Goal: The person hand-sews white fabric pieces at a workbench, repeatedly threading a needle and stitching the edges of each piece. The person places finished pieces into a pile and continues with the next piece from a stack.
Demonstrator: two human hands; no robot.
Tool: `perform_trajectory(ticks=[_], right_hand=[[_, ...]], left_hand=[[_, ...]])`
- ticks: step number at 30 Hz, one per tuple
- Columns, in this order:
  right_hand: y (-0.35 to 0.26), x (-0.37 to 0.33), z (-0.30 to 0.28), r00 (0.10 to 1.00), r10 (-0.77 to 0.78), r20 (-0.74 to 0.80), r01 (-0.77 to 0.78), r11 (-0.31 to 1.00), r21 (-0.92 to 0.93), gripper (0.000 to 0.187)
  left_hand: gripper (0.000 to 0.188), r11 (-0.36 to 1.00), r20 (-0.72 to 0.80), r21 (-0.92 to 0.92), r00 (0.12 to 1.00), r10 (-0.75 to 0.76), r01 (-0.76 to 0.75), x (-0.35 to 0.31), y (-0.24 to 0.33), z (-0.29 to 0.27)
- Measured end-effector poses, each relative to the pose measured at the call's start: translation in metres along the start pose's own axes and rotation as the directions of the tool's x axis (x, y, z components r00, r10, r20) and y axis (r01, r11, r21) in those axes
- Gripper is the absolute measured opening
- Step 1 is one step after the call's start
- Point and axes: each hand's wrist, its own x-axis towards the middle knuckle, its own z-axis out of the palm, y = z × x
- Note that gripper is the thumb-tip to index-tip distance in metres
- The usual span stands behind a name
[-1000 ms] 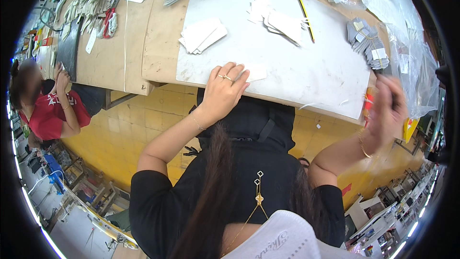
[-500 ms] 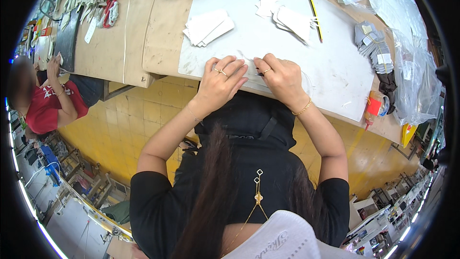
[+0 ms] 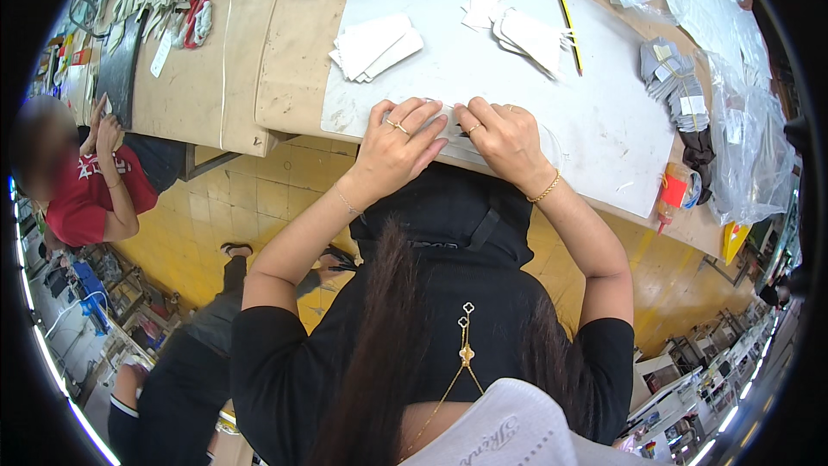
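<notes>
My left hand (image 3: pixel 395 142) and my right hand (image 3: pixel 507 140) rest close together at the front edge of a white work sheet (image 3: pixel 604 142). Fingers on both are curled and pinched, with a narrow gap between the two hands. A thin, pale sliver shows at the fingertips, too small to name. Just beyond my left hand lies a fanned stack of white cut pieces (image 3: pixel 377 45). Another stack of pale cut pieces (image 3: pixel 532 37) sits farther off in front of my right hand, with a yellow-and-black pencil (image 3: pixel 567 26) beside it.
Bundled grey pieces (image 3: pixel 671 78) and clear plastic bags (image 3: pixel 742 147) crowd the right side. A red-capped bottle (image 3: pixel 671 198) stands near the front right edge. At the left, a person in red (image 3: pixel 99 194) sits by the table; another person in dark clothes (image 3: pixel 177 380) is behind me.
My hands stay nearly in place, with slight finger movement. A person in dark clothes has come into view at the lower left. The person in red has shifted their hands.
</notes>
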Motion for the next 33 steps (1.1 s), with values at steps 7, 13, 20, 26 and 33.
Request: perform_trajectory(ticks=[7, 13, 20, 26, 33], right_hand=[[0.002, -0.012, -0.009, 0.997, 0.010, 0.071, -0.010, 1.000, 0.002, 0.025], [0.003, -0.043, -0.031, 0.984, 0.090, 0.150, -0.089, 0.996, -0.018, 0.040], [0.002, -0.056, -0.036, 0.980, 0.126, 0.153, -0.124, 0.992, -0.022, 0.042], [0.000, -0.057, -0.035, 0.983, 0.104, 0.154, -0.101, 0.994, -0.030, 0.041], [-0.008, -0.054, -0.042, 0.963, 0.110, 0.247, -0.088, 0.991, -0.099, 0.044]], left_hand=[[0.032, 0.998, 0.079, 0.070, 0.997, 0.001, -0.006, 0.005, 0.001, -0.006], [0.038, 0.994, 0.105, 0.106, 0.994, -0.019, 0.008, 0.006, 0.003, -0.005], [0.055, 0.985, 0.155, 0.175, 0.988, -0.026, -0.002, 0.008, 0.010, -0.003], [0.056, 0.978, 0.178, 0.207, 0.984, -0.018, -0.019, 0.011, 0.013, -0.005], [0.051, 0.977, 0.194, 0.211, 0.981, -0.022, -0.020, 0.015, 0.013, -0.007]])
